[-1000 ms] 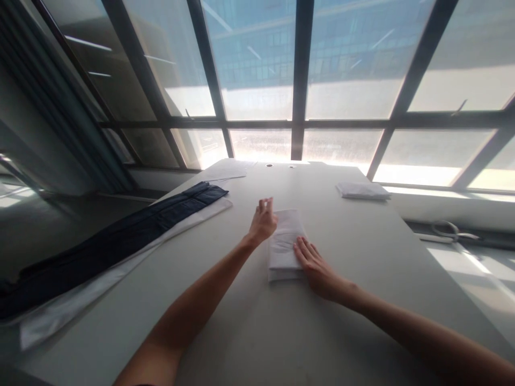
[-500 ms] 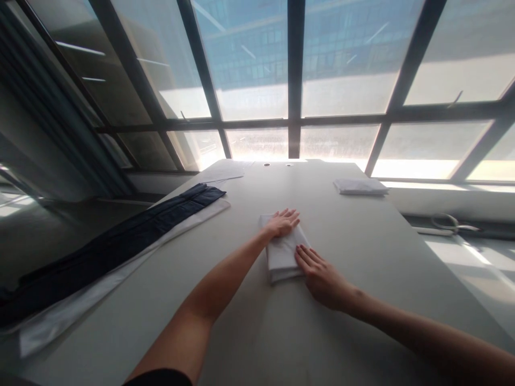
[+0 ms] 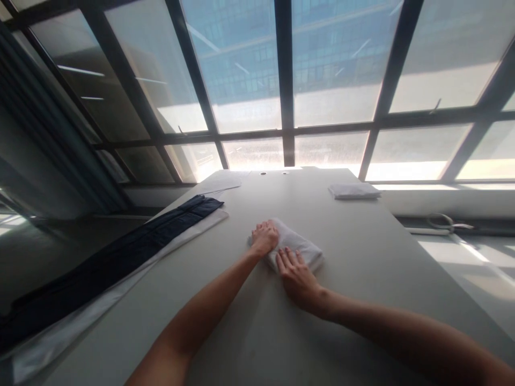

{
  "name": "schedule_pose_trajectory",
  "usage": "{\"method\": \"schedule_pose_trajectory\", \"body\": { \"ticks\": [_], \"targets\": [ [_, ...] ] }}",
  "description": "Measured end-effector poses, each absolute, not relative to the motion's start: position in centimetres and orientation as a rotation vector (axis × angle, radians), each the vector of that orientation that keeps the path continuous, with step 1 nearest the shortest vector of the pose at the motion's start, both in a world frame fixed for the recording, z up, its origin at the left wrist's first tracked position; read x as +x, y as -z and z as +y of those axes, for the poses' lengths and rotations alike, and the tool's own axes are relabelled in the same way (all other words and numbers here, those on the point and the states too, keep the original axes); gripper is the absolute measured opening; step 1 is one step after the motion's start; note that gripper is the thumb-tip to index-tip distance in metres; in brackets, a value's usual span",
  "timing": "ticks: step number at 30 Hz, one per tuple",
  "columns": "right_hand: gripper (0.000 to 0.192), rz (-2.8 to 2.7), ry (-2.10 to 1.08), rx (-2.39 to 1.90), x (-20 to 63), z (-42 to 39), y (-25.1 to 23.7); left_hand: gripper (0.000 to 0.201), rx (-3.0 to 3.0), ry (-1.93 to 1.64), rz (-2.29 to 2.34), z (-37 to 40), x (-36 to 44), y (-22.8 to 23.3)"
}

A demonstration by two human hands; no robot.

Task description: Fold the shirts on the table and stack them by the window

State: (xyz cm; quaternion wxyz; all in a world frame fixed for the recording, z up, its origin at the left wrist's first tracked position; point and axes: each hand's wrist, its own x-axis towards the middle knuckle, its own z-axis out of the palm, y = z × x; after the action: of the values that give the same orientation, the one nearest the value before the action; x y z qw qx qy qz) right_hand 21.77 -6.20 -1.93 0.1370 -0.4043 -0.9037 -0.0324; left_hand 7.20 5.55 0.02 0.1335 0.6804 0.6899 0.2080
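Observation:
A folded white cloth [image 3: 295, 242] lies at an angle on the white table, thick and layered at its right end. My left hand [image 3: 265, 237] is at its left end, the fingers bent over the edge and closed on the fabric. Flat on the near side of the cloth rests my right hand [image 3: 298, 279], its fingers stretched out and slightly spread. Part of the near edge is hidden beneath the right hand.
Dark trousers [image 3: 120, 246] and a long white cloth [image 3: 137, 281] lie along the left side of the table [image 3: 362, 257]. Another folded white cloth [image 3: 354, 191] sits at the far right. White sheets [image 3: 219, 182] are at the far left. Windows stand behind.
The folded cloth has turned from pointing away from me to lying slantwise, its near end swung right. My left hand has shifted left and nearer; the right hand has moved left.

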Motion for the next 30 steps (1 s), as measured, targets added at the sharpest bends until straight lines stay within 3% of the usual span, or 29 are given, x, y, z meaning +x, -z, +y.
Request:
{"method": "schedule_pose_trajectory", "body": {
  "ticks": [5, 7, 11, 15, 22, 30],
  "targets": [
    [0.074, -2.707, 0.007, -1.203, 30.1, -4.8, 0.9, 0.069, 2.027, -0.319, 2.062, 2.5, 6.3, -0.5],
    [0.070, -2.689, -0.069, -1.319, 31.8, -4.4, 0.0, 0.068, 2.137, -0.301, 2.008, 1.9, 6.8, -0.9],
    [0.058, -2.458, -0.200, -1.480, 29.8, -2.8, -1.0, 0.057, 2.497, -0.442, 1.624, 2.2, 9.7, -1.0],
    [0.059, -2.222, -0.215, -1.476, 25.2, 0.1, -0.1, 0.070, 2.614, -0.304, 1.319, 3.6, 12.1, 0.7],
    [0.067, -2.159, -0.336, -1.556, 26.1, 2.5, 1.8, 0.073, 2.630, -0.335, 1.283, 4.4, 12.5, 2.2],
    [0.067, -2.302, -0.180, -1.701, 28.9, 3.5, 2.6, 0.065, 2.522, -0.229, 1.547, 4.2, 11.2, 1.8]
  ]
}}
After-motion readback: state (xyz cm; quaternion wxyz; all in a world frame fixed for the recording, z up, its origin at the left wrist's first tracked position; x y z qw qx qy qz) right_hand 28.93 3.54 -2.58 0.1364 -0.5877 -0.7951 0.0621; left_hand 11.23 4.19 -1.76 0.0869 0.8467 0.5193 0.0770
